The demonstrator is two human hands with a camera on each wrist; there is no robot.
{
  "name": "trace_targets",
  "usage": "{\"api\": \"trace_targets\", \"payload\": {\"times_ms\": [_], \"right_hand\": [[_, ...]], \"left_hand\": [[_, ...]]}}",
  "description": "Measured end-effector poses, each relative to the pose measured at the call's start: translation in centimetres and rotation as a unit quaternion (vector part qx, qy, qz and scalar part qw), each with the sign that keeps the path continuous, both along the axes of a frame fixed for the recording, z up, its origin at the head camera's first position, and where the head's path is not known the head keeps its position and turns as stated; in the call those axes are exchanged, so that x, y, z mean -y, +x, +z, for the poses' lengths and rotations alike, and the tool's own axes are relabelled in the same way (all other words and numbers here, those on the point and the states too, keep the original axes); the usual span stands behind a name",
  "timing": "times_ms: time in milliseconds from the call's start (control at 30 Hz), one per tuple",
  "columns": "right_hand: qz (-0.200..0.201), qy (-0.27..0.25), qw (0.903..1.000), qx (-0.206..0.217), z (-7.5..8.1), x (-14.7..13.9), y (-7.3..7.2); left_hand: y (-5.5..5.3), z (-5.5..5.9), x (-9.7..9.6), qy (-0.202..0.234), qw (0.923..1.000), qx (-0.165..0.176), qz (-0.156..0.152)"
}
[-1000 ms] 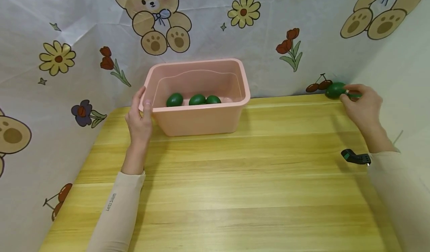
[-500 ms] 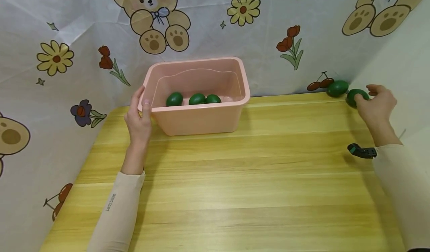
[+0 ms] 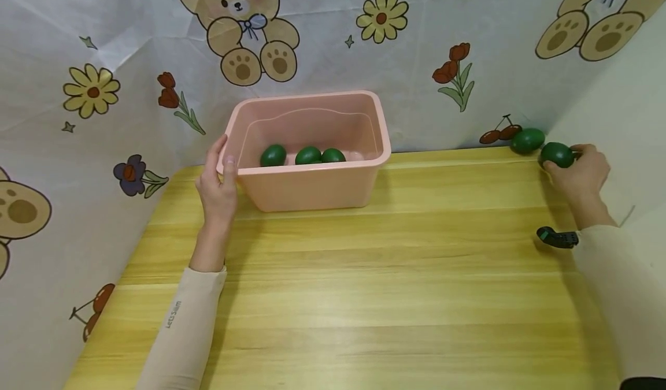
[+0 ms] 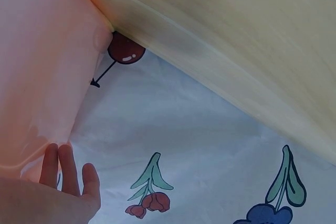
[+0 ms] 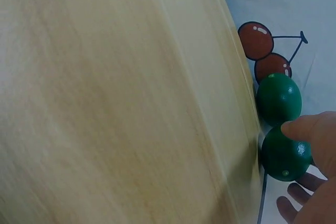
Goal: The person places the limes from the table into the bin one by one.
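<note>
A pink plastic bin stands at the back of the wooden table, with several dark green limes inside. My left hand grips its left rim, thumb over the edge and fingers along the outer side. In the left wrist view, fingertips touch the bin wall. Far right, two more limes lie close together at the table's back edge. My right hand pinches the nearer lime between thumb and fingers. Beside it lies the other lime, against the printed cloth.
A white cloth printed with bears and flowers rises behind the wooden table and along its left side. At the right is a pale wall. A black wrist camera sticks out from my right sleeve.
My right hand has moved right from beside the back lime, and its fingers have come round the nearer one. My left hand stays on the bin's rim.
</note>
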State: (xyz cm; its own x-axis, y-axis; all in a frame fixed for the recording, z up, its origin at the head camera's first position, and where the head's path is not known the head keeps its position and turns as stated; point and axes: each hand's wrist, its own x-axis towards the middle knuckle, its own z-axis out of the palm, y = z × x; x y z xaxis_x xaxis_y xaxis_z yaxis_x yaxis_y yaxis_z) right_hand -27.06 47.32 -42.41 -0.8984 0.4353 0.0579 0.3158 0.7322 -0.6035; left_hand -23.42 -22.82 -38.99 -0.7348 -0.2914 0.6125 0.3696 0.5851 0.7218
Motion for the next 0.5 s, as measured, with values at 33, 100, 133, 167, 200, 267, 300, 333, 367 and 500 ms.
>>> {"api": "trace_targets", "payload": {"times_ms": [33, 100, 133, 167, 200, 267, 300, 333, 367, 500], "right_hand": [[-0.003, -0.004, 1.0, -0.003, -0.1, 0.1, 0.0], [-0.008, -0.016, 0.9998, -0.006, -0.2, 0.2, 0.0], [-0.009, -0.019, 0.9997, -0.009, -0.2, 0.4, 0.0], [-0.01, -0.022, 0.9996, -0.012, -0.2, 0.5, -0.1], [-0.01, -0.025, 0.9995, -0.014, -0.2, 0.6, -0.1], [-0.01, -0.031, 0.9993, -0.017, -0.2, 0.7, -0.1], [-0.011, -0.033, 0.9992, -0.018, -0.2, 0.8, -0.1], [-0.012, -0.036, 0.9991, -0.022, -0.2, 0.8, 0.0], [-0.013, -0.038, 0.9988, -0.026, -0.2, 0.9, 0.0], [-0.03, -0.05, 0.9967, -0.056, -0.2, 1.3, 0.2]], "left_hand": [[0.0, 0.1, 0.0, 0.0, 1.0, 0.0, 0.0], [0.1, 0.1, 0.0, 0.0, 1.0, 0.0, 0.0], [0.1, 0.1, 0.0, 0.0, 1.0, 0.0, 0.0], [0.1, 0.1, 0.0, -0.001, 1.0, 0.0, 0.0], [0.1, 0.1, 0.0, -0.001, 1.0, -0.001, 0.0], [0.2, 0.1, 0.1, 0.0, 1.0, -0.001, 0.0], [0.2, 0.1, 0.1, 0.0, 1.0, -0.001, -0.002], [0.1, 0.1, 0.1, -0.001, 1.0, -0.002, -0.003], [0.1, 0.1, 0.1, -0.002, 1.0, -0.002, -0.004], [0.0, 0.0, 0.1, -0.005, 1.0, -0.004, -0.006]]}}
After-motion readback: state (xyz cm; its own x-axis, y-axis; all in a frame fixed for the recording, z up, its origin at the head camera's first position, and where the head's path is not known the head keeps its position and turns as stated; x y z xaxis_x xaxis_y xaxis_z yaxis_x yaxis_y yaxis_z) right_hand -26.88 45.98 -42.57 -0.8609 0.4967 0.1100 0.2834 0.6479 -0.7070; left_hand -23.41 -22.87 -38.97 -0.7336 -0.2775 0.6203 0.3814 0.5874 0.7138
